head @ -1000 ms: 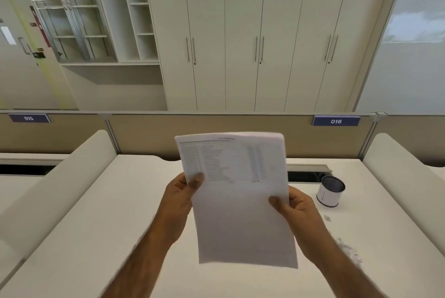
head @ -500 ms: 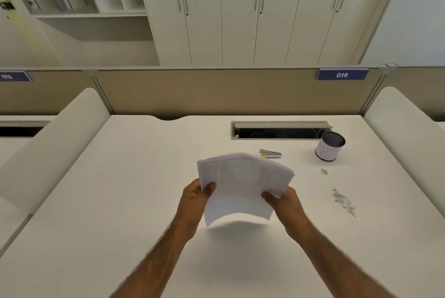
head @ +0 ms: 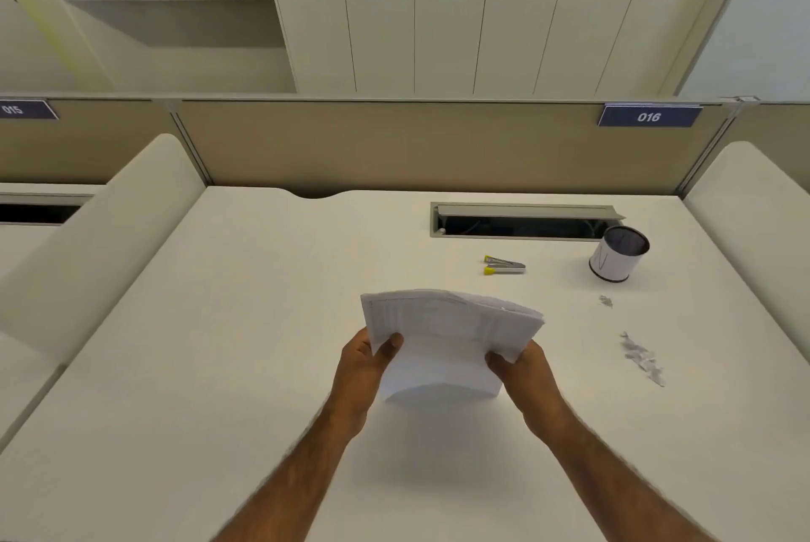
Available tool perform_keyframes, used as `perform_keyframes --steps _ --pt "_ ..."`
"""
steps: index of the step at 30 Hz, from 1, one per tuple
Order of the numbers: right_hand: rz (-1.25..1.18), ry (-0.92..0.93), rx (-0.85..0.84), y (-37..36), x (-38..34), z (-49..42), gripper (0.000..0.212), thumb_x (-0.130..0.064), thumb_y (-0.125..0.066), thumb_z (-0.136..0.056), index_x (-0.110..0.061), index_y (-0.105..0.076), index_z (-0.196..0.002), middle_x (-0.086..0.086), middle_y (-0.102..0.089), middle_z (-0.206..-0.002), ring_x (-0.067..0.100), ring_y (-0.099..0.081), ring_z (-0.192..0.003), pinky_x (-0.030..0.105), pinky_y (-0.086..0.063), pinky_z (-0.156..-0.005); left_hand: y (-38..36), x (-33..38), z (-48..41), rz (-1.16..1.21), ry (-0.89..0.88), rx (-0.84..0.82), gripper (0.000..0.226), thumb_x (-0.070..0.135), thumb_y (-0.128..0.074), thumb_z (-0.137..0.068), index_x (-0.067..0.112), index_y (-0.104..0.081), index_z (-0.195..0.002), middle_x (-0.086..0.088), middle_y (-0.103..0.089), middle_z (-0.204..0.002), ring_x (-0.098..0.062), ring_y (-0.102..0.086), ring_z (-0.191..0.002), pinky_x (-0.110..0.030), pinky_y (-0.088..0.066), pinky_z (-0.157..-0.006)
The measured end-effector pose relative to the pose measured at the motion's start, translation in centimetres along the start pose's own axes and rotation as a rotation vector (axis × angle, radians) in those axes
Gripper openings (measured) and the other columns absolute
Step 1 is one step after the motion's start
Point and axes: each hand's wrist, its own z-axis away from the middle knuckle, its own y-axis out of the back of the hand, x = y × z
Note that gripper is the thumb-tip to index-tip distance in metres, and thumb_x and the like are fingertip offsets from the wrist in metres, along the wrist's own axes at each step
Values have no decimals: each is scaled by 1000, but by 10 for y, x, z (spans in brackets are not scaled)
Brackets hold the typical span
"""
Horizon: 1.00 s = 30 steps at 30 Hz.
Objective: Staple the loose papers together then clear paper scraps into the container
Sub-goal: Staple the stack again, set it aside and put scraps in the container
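**Both my hands hold the papers above the middle of the desk**

Head view. The white desk point(head: 219, 366) runs wide in front of me. A rounded side panel point(head: 101, 234) borders it on the left and a matching one point(head: 754, 208) on the right, and the beige partition point(head: 394, 147) closes off the far edge. There is broad bare surface to the left of my arms and between my forearms on the near side. An open cable slot point(head: 521, 221) is cut into the desk at the far right. The stapler point(head: 504, 265) lies on its side just near of the slot. The container point(head: 618, 254) stands to the right of the stapler, close to the slot's right end. The paper scraps point(head: 642, 359) lie in a loose trail to the right of my right wrist, well apart from the container. One small scrap point(head: 606, 301) sits between the trail and the container.

The papers point(head: 442, 335) are in the centre, near of the stapler. They stand nearly upright and bow towards me, with their top edges fanned unevenly. I cannot tell whether their lower edge touches the desk.

My left hand point(head: 366, 362) grips the stack's left edge, with the thumb pressed on the front sheet. My right hand point(head: 524, 370) pinches the right edge, with its thumb on the front too. The other fingers of both hands are behind the sheets, so I cannot tell how they lie. Both forearms reach in from the near edge and angle towards each other.
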Motion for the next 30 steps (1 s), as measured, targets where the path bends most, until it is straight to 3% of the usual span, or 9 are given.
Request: perform_keyframes --steps 3,6,10,15,19,22,26,30 --pt "82 -22 4 -4 7 2 33 -6 -54 -84 -17 -68 -112 -2 -74 -101 14 -70 -93 20 -54 -72 -3 -10 -2 -58 22 6 18 30 -66 -100 30 -69 -117 10 -79 -103 -11 -74 -95 -20 -58 -70" --pt "110 -43 40 -10 10 -3 27 -1 -53 -89 -17 -69 -102 1 -74 -98 15 -70 -90 30 -56 -77 -4 -8 -10 -82 33 78 15 25 -59 -104 30 -69 -114 10 -78 -102 -9 -74 -94 -17 -57 -70" --pt "89 -92 125 -29 5 -15 9 -5 -57 -90 -12 -62 -87 10 -70 -87 22 -64 -76 34 -52 -66 9 1 -31 -68 45 133 17 23 -60 -104 24 -71 -116 7 -80 -104 -10 -76 -93 -22 -60 -75" --pt "46 -112 229 -68 -9 -52 21 -1 -55 -88 -19 -66 -93 -2 -72 -91 18 -68 -84 30 -54 -68 36 9 -83 -150 78 180 25 20 -59 -104 16 -68 -126 -2 -75 -117 -24 -72 -105 -46 -58 -97" --pt "-10 -118 267 -102 -18 -98 29 1 -53 -86 -22 -66 -96 -2 -71 -88 18 -66 -80 27 -50 -64 57 22 -138 -237 57 183 20 17 -60 -102 19 -68 -119 -6 -75 -117 -23 -72 -101 -44 -59 -94" --pt "-5 -120 277 -122 -17 -138 29 2 -52 -84 -21 -67 -95 -1 -71 -88 16 -66 -78 23 -47 -61 70 27 -183 -288 55 205 27 15 -62 -100 14 -63 -127 -8 -70 -126 -26 -68 -107 -42 -57 -95" --pt "11 -159 308 -140 -13 -186 28 4 -50 -83 -15 -69 -94 1 -70 -88 22 -64 -81 27 -49 -67 79 28 -228 -400 94 248 42 11 -61 -100 13 -53 -142 -10 -62 -138 -24 -62 -105 -35 -52 -90" --pt "52 -203 307 -153 -4 -229 29 3 -49 -86 -6 -70 -104 8 -70 -100 28 -65 -94 33 -54 -81 81 21 -260 -434 101 254 45 6 -59 -100 12 -52 -144 -12 -60 -143 -29 -62 -118 -42 -52 -102"
